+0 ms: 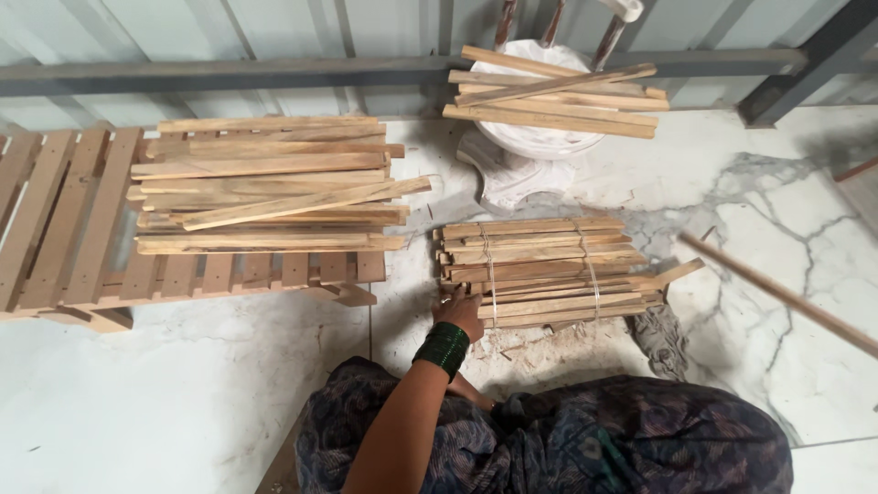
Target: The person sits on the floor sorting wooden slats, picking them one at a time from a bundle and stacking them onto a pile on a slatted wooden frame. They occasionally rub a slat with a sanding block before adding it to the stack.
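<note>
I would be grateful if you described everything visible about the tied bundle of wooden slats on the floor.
The tied bundle of pale wooden slats lies flat on the marble floor, its rough-sawn strips stacked lengthwise and bound by two thin bands. One slat juts out at its right end. The left hand touches its near left corner; sawdust lies beneath it.

The picture is bright with soft, even daylight, and nothing looks too dark. The white marble floor (183, 393) shines pale, brightest at the lower left of the frame. It has no hard glare. Shadows are small and gentle. One lies under the wooden slat rack (64, 220) at the left, and another is beside the tied bundle of sticks (540, 270) in the middle. The grey wall (274, 37) along the top looks a bit dimmer. Most things are sharp, and the wood grain shows well. The long stick (777, 293) at the right edge is blurry. Lines near the edges bend a little.
</note>
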Motion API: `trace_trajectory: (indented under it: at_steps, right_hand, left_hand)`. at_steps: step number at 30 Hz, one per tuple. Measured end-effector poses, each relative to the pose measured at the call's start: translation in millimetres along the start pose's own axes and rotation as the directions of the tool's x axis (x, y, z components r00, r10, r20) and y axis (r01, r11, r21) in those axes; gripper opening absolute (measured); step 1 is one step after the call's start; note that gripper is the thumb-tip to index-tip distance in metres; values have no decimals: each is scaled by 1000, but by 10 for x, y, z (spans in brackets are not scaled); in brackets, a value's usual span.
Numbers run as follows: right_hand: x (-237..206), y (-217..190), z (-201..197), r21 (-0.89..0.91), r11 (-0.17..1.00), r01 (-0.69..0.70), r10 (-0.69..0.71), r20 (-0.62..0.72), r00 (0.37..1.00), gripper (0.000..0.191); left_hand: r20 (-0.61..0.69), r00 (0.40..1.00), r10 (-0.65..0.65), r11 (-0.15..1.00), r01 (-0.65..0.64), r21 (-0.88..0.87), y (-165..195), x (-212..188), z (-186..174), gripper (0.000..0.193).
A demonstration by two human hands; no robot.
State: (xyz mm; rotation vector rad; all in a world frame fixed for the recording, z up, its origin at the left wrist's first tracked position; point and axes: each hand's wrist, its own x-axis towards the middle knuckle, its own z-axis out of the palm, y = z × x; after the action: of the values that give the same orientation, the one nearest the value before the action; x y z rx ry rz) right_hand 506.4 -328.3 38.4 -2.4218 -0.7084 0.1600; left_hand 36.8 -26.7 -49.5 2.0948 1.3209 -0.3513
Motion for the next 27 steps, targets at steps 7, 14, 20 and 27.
trace_trajectory:
  at_steps: [7, 14, 20, 27]
  right_hand:
    - [-52, -461, 23, 351, 879, 322, -295, -130, 947, 19]
    - [-465, -1564, 1339, 154, 853, 499, -478, -153, 865, 29]
    - [-1590, -2288, 2281, 857, 346, -382, -235, 474, 849, 20]
    - [-2119, -2555, 2504, 796, 234, -558, -390, 603, 696, 28]
  left_hand:
    - [-36, 999, 27, 999, -29, -42, 36, -66, -92, 66]
    - [-215, 927, 307, 889, -360, -285, 106, -69, 27, 71]
    - [-372, 819, 437, 744, -561, -362, 377, -173, -6, 77]
    - [-598, 733, 323, 676, -621, -397, 325, -86, 134, 47]
